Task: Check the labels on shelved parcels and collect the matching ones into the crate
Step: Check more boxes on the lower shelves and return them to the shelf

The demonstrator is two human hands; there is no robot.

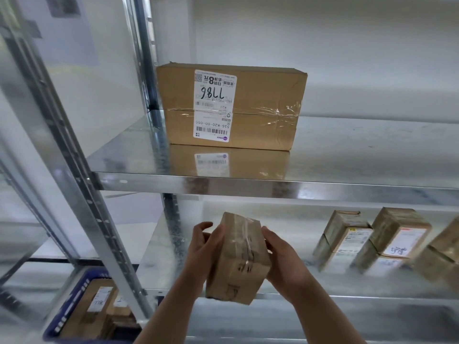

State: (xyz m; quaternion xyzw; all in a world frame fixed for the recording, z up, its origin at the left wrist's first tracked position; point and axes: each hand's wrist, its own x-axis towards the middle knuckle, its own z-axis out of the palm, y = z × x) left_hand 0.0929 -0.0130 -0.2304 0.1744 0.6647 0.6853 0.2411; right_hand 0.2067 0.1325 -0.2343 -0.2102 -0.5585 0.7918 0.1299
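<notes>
Brown cardboard fills our hands: we hold a small taped parcel (237,259) in front of the lower shelf (347,297), tilted with its top end leaning away toward 12 o'clock. Our left hand (202,247) presses its palm to the parcel's left face, fingers curled loosely above its top corner. Our right hand (279,254) is clamped on the right face, thumb over the front edge. Clear tape runs along the parcel's length, and dark marks show on its near face, too blurred to read.

On the upper shelf (273,184), at 12 o'clock from the parcel, a large box (231,108) sits at the left end beside the rear post (146,58). Its white label (213,105) is upside down to us, with a handwritten number and barcodes. Tape wraps its middle, and the shiny shelf mirrors its front.

At 3 o'clock from our hands, a row of boxes (372,242) stands on the lower shelf, well apart from the held parcel; their labels are blurred.

At 8 o'clock, low on the left beyond the slanting front post (82,175), a blue crate (72,304) holds labelled parcels (99,309). The held parcel is apart from the crate, up and to its right.
</notes>
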